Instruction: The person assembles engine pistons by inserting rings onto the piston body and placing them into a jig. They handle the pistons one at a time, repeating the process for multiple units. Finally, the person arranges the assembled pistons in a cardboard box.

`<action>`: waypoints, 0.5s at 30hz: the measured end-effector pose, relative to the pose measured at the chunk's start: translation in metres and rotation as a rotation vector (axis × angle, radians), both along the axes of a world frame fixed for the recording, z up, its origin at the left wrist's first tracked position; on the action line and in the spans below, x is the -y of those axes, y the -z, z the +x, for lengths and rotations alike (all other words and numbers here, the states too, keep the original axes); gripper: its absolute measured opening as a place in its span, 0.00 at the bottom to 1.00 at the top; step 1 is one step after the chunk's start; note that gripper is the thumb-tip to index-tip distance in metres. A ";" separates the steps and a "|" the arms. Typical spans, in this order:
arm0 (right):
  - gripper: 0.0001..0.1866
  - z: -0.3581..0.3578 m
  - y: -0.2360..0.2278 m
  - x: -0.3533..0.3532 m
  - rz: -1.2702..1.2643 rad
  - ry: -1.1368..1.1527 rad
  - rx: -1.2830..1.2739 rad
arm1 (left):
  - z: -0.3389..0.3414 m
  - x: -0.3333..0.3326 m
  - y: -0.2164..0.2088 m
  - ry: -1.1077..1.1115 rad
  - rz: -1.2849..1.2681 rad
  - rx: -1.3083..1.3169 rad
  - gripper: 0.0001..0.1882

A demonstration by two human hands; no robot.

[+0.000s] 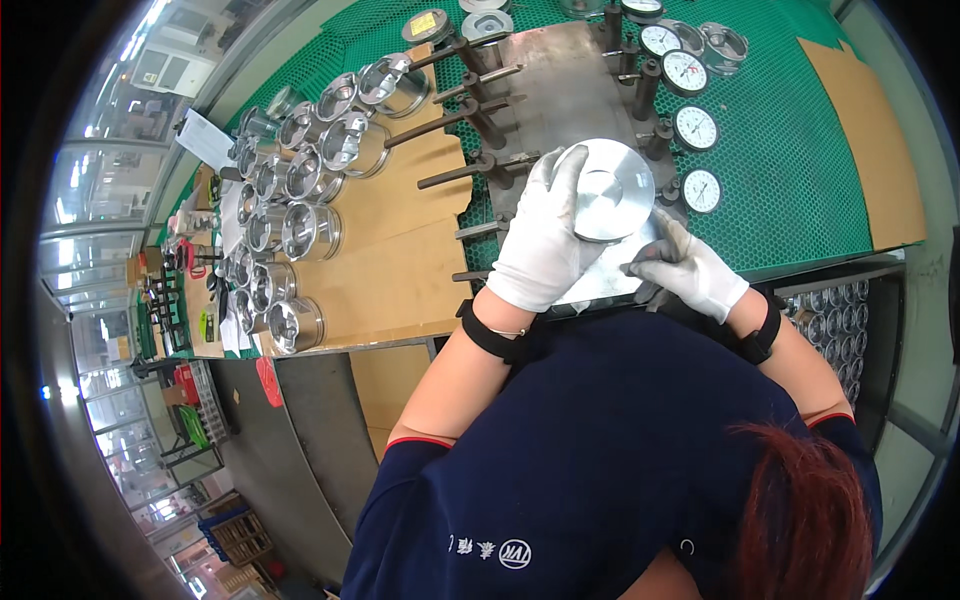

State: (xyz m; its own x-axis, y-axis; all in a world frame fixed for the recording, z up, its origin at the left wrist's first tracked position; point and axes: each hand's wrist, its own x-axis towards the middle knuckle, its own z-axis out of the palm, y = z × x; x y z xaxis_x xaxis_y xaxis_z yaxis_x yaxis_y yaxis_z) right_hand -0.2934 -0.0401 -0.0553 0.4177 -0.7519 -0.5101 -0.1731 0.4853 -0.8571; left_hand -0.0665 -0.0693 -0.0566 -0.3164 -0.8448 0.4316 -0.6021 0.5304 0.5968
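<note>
My left hand (pixel 543 232), in a white glove, grips a round, shiny metal piston (pixel 614 190) by its side. Its flat, turned face with a shallow central ring is tilted up toward me. My right hand (pixel 688 270), in a white glove with dark grey fingertips, is close by the piston's lower right edge. Its fingers are bent and spread apart, with nothing visible between them. Beneath both hands lies a metal surface plate (pixel 565 85). Dial gauges with white faces, among them a near one (pixel 701 190), stand on posts along its right side.
Several pistons (pixel 311 231) stand in rows on brown cardboard (pixel 390 265) to the left. Dark rods (pixel 450 178) jut left from the gauge posts. Green mesh matting (pixel 790 170) covers the bench's right side, beside another cardboard sheet (pixel 865 150). More pistons (pixel 835 325) fill a lower shelf at right.
</note>
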 end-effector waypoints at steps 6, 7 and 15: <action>0.50 -0.001 0.003 0.000 -0.001 0.001 -0.014 | -0.001 0.000 0.003 -0.019 0.032 0.023 0.53; 0.50 -0.001 0.002 0.001 0.009 0.001 -0.020 | -0.001 0.000 0.004 -0.020 0.011 0.024 0.53; 0.42 -0.013 -0.012 -0.004 -0.854 0.008 -0.178 | -0.003 -0.014 -0.054 0.025 0.645 -0.388 0.21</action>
